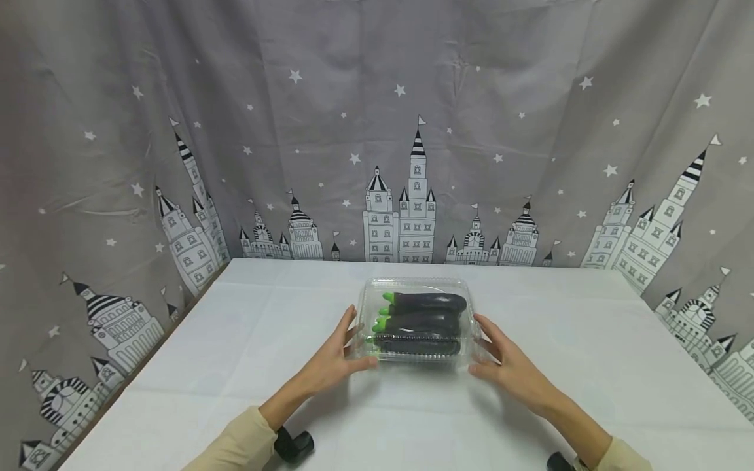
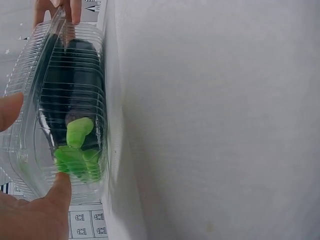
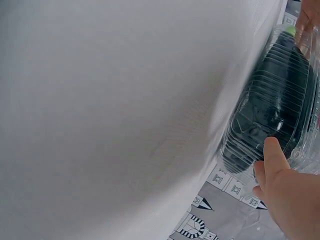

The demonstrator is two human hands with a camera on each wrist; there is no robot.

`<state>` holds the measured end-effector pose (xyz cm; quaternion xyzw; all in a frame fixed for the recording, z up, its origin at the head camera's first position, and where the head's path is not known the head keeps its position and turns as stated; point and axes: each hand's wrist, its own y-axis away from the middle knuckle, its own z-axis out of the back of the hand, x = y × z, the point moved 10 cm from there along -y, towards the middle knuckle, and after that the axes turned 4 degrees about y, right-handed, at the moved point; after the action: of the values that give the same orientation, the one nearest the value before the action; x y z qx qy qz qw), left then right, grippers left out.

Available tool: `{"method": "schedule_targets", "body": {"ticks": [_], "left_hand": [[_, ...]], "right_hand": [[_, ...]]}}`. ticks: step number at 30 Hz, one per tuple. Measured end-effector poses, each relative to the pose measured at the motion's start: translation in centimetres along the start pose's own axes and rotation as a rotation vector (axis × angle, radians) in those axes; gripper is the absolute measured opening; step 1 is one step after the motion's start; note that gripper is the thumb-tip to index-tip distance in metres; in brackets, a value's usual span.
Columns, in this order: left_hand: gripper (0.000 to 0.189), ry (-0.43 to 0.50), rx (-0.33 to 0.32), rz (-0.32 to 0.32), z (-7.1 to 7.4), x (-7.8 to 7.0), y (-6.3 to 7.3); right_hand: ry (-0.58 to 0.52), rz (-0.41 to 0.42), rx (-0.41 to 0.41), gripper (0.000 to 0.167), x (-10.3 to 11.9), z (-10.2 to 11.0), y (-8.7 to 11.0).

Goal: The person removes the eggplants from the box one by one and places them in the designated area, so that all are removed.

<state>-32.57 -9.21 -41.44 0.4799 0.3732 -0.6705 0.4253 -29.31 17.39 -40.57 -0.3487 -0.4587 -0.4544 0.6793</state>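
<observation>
A clear plastic clamshell box (image 1: 421,286) stands near the middle of the white table, with several dark eggplants (image 1: 429,302) with green stem ends inside. My left hand (image 1: 332,360) grips its left end, thumb at the front corner and fingers along the side. On the right end, my right hand (image 1: 512,366) holds it with the fingers against the wall and the thumb low in front. The left wrist view shows a fingertip near the green stems (image 2: 77,132); the right wrist view shows the index finger (image 3: 274,150) on the ribbed wall. Whether the base touches the table cannot be told.
The white-covered table (image 1: 265,307) runs back to a grey curtain (image 1: 377,59) printed with castles and stars. The curtain also hangs along the left and right sides. Black wrist straps (image 1: 294,446) sit below the beige sleeves (image 1: 235,445).
</observation>
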Motion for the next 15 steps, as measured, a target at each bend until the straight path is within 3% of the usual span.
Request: {"method": "schedule_targets", "body": {"ticks": [10, 15], "left_hand": [[0.110, 0.015, 0.005, 0.017, -0.12, 0.05, 0.02], [0.105, -0.001, -0.001, 0.007, -0.02, 0.06, -0.07]], "right_hand": [[0.056, -0.015, -0.048, 0.080, 0.06, 0.55, -0.06], [0.032, -0.011, -0.060, 0.077, 0.33, 0.68, -0.16]]}}
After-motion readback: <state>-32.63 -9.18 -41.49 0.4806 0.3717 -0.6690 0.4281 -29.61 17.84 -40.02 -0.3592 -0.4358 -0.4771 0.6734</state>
